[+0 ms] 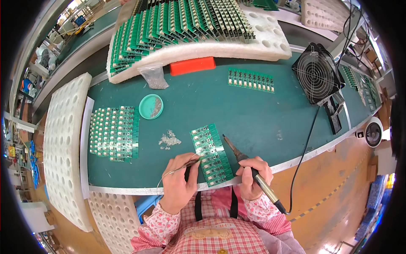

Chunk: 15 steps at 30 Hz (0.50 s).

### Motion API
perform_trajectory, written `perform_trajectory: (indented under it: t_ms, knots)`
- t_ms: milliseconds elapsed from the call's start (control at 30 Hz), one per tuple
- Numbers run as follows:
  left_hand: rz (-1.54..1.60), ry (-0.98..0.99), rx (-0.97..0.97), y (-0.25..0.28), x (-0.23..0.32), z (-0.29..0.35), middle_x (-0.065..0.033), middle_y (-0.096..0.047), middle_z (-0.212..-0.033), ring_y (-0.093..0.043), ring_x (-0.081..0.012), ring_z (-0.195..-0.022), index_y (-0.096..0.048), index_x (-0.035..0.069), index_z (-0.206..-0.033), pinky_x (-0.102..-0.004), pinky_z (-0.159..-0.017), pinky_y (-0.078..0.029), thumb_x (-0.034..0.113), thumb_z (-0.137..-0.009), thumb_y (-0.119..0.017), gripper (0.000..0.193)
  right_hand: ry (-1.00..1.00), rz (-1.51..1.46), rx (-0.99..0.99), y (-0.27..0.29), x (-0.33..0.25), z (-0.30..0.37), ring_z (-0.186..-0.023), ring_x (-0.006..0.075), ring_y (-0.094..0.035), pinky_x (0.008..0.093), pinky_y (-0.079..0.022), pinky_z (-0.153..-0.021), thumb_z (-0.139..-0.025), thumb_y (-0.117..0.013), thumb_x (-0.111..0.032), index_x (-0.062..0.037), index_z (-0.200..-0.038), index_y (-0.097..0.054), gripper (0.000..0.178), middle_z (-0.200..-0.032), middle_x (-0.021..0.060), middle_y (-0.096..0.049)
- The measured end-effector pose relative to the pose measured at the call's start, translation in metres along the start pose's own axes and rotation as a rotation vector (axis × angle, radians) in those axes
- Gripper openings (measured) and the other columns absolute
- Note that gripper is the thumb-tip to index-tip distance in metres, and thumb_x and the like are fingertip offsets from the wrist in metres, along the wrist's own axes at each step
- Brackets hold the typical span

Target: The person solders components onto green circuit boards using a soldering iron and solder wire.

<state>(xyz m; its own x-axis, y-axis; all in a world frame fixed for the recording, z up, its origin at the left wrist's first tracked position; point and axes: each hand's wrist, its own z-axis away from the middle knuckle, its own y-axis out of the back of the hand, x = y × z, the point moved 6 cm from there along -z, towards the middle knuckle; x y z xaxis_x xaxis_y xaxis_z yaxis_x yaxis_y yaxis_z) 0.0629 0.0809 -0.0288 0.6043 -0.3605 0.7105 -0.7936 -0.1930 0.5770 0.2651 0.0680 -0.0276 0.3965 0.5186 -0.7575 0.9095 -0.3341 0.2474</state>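
A panel of green circuit boards [210,148] lies tilted at the table's front edge, with white parts in rows. My left hand [179,180] is closed on a thin, curved strand that looks like solder wire [165,174]; its end reaches the panel's left edge. A dark sliver between thumb and fingers cannot be made out. In my right hand [255,175] is a soldering iron [266,188], gripped like a pen. Its tip points up and left, just off the panel's upper right side. Left of the panel lies a small heap of tiny metal parts [169,139].
More board panels lie at left [113,133] and back right [251,80]. Near the back are a turquoise dish [151,106], a plastic bag [154,77], a red block [192,66] and a foam tray [270,48] of upright boards. A black fan [315,74] stands right, beside the iron's cable [301,158].
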Motion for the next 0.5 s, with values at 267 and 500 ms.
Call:
perform_trajectory:
  t_ms: [267,500]
  knots:
    - [0.139,0.164,0.087,0.012,-0.004,-0.004,-0.0101,-0.07,-0.094,-0.07,-0.0162,-0.08,-0.067,-0.002,-0.102,-0.0269,-0.074,-0.053,-0.002,-0.093,-0.064,0.01,-0.016,0.123,0.03,-0.006,-0.005,-0.012,-0.054,0.0162,-0.059,0.0303,-0.044,-0.055,-0.095,-0.058,-0.006,-0.0014,-0.098,-0.064,0.008,-0.063,0.0056,-0.062]
    - [0.317,0.192,0.089,-0.001,-0.01,0.007,-0.0105,-0.072,-0.094,-0.072,-0.0153,-0.081,-0.067,-0.003,-0.103,-0.0269,-0.073,-0.054,0.001,-0.093,-0.066,0.011,-0.08,0.209,0.09,0.004,-0.003,0.007,-0.059,0.0216,-0.065,0.0324,-0.049,-0.058,-0.092,-0.061,-0.002,-0.003,-0.101,-0.065,0.01,-0.072,0.0089,-0.065]
